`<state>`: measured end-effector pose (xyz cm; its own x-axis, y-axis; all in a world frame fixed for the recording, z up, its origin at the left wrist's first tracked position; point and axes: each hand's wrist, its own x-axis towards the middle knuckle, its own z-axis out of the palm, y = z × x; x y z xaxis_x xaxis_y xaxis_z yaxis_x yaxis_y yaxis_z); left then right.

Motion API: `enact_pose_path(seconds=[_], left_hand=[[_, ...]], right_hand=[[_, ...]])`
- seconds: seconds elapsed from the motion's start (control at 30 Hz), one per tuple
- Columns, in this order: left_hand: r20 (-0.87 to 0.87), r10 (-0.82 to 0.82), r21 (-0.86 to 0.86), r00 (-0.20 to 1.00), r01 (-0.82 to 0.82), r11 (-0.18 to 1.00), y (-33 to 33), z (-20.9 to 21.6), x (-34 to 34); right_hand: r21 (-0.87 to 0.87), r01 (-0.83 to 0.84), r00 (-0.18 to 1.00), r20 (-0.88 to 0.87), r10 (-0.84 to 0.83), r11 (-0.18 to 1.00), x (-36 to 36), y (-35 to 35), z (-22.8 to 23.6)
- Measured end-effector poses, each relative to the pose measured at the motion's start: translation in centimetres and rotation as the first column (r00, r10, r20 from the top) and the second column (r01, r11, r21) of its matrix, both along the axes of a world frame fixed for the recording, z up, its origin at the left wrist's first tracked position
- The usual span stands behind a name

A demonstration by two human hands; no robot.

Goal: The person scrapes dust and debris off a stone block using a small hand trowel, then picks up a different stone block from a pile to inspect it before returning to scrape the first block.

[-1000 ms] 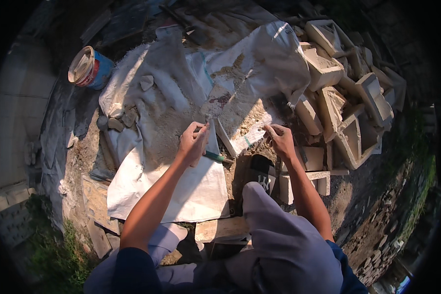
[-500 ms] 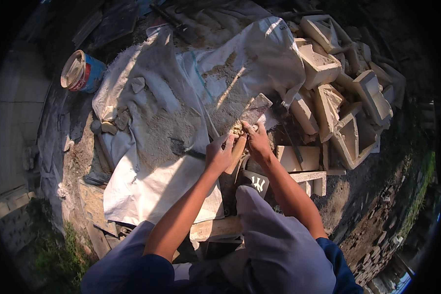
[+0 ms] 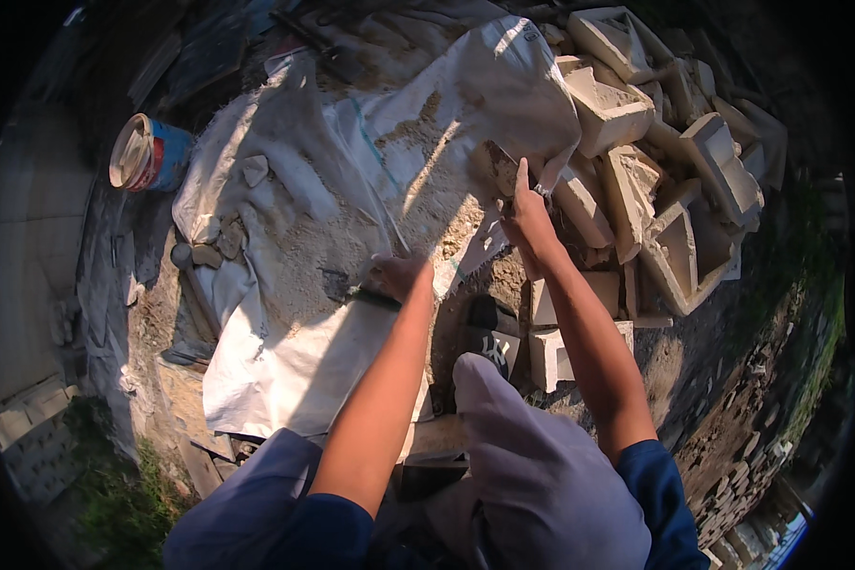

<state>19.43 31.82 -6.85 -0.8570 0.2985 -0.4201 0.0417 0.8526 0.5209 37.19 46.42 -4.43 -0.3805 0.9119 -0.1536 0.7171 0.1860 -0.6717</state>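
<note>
My left hand [image 3: 405,274] is low over a dusty white woven sheet [image 3: 285,370]. Its fingers curl inward, and what they hold, if anything, is hidden. Beside it a dark tool [image 3: 336,283] lies on the sheet, and a dark strip [image 3: 376,299] shows under the hand. Farther forward, my right hand [image 3: 529,217] reaches to the sheet's right side with its index finger stretched out. A brown, rough patch [image 3: 502,169] lies just left of that fingertip. Crumbled yellowish material [image 3: 458,224] is on the sheet between my hands.
Pale box-shaped blocks [image 3: 606,112] are heaped at the right, and one pale block [image 3: 553,357] stands below my right forearm. A blue and red bucket [image 3: 152,152] is at the far left. Small stones [image 3: 228,237] sit on the sheet's left side. My shoe [image 3: 490,348] is near the middle.
My hands were together on a pale slab-like piece; now they are apart, and that piece no longer shows in them. The left moved toward the dark tool, the right farther forward.
</note>
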Motion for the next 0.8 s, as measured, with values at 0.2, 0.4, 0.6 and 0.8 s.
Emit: enact_pose_path(seconds=[0.2,0.4,0.6,0.8], left_hand=[[-0.084,-0.073,-0.026,0.994,0.071,0.997,-2.0,0.8,-1.0],[0.230,-0.107,0.069,0.967,0.094,0.993,-2.6,2.2,0.1],[-0.166,-0.090,0.482,0.982,0.160,0.861,-1.2,8.5,3.5],[0.167,0.110,0.715,0.980,-0.197,0.671,2.1,4.6,0.5]], right_hand=[[-0.131,0.042,0.980,0.196,-0.016,0.991,-4.1,-3.0,3.0],[-0.150,0.091,0.980,0.187,-0.062,0.984,-2.8,-2.8,0.6],[-0.253,0.078,0.983,0.183,-0.031,0.964,-2.2,-2.1,0.5],[-0.303,0.056,0.990,0.142,-0.013,0.951,-2.7,-1.2,1.4]])
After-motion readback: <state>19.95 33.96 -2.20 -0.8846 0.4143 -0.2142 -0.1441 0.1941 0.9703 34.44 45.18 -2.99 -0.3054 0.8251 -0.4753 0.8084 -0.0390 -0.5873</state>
